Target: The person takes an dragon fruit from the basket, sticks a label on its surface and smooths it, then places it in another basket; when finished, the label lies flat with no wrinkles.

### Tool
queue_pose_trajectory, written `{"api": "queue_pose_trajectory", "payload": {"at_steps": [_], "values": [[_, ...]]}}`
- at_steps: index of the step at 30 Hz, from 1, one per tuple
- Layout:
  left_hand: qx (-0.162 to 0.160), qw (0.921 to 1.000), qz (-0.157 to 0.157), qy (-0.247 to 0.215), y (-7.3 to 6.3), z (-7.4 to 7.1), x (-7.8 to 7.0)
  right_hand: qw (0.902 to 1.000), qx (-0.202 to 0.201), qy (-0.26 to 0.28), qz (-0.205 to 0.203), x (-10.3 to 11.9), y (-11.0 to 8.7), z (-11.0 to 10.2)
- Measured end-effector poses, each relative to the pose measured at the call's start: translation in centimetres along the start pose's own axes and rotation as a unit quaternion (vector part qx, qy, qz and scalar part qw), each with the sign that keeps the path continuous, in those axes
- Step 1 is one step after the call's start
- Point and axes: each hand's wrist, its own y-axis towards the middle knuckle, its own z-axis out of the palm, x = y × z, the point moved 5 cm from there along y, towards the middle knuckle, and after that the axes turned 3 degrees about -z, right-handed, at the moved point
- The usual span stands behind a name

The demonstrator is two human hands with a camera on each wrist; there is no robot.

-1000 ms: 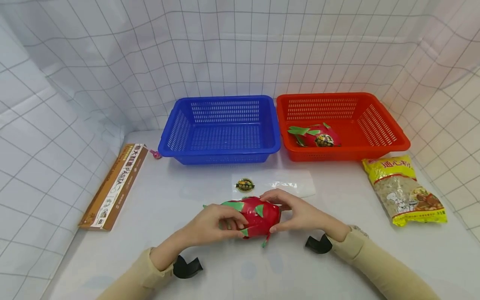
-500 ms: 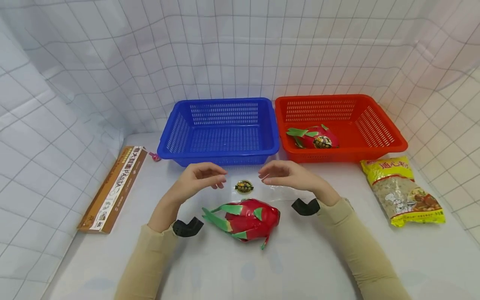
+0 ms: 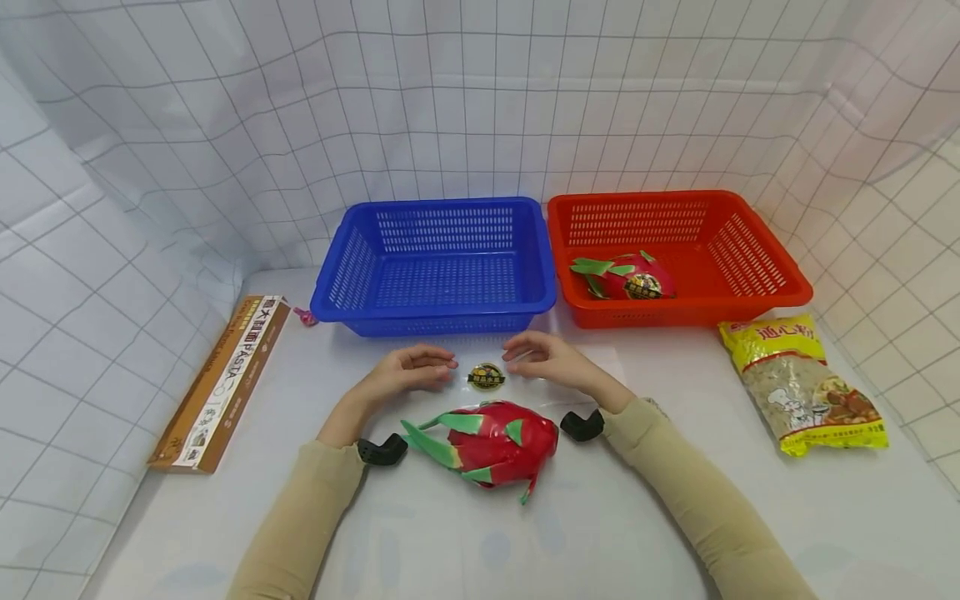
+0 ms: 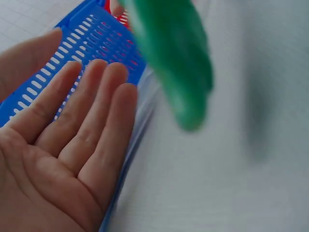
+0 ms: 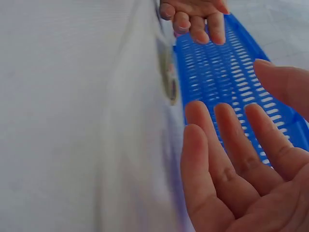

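Note:
In the head view, my left hand is held over the left end of a flat clear plastic bag with a round black-and-gold label. Its fingers are extended and hold nothing, as the left wrist view also shows. On the other side of the label is my right hand, its fingers loosely bent and nothing between them. Whether either hand touches the bag, I cannot tell. A red dragon fruit with green leaves lies in front of the bag, between my wrists. One blurred green leaf of it looms in the left wrist view.
Behind the bag stand a blue basket and a red basket with another labelled dragon fruit inside. A brown pasta box lies at left, with a pink wrapped item beyond it. At right lies a yellow pasta packet.
Both hands have let go of the dragon fruit and moved away beyond it to the plastic bag. They have since lowered and drawn slightly closer together. The fruit stays on the table.

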Motion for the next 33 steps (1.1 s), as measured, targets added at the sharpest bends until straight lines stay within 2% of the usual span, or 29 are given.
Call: {"api": "queue_pose_trajectory", "payload": {"at_steps": [3,5,10,14,18,24,27,33], "values": [[0.039,0.9992,-0.001,0.001,0.1,0.6,0.2,0.9999,-0.006,-0.012,-0.002,-0.5,0.2,0.4],[0.051,0.9985,-0.003,0.018,0.2,1.0,0.2,0.9998,-0.01,-0.019,-0.001,-1.1,0.4,0.5],[0.049,0.9965,-0.007,0.067,0.2,1.4,-0.2,0.9989,-0.019,-0.042,0.005,-1.2,0.4,0.7],[0.046,0.9949,-0.008,0.09,0.3,1.6,-0.5,0.9953,-0.025,-0.093,0.008,-1.2,0.6,0.9],[0.047,0.9937,-0.009,0.101,0.3,1.6,-0.5,0.9885,-0.032,-0.148,0.004,-1.1,0.8,1.2],[0.052,0.9941,-0.004,0.096,0.4,1.8,-0.5,0.9755,-0.043,-0.216,-0.008,-0.9,1.2,1.7],[0.048,0.9939,-0.004,0.099,0.5,1.8,-0.4,0.9719,-0.045,-0.231,-0.004,-0.9,1.4,1.8],[0.041,0.9932,0.001,0.109,0.5,1.8,-0.2,0.9739,-0.043,-0.223,0.001,-0.7,1.7,2.3]]}}
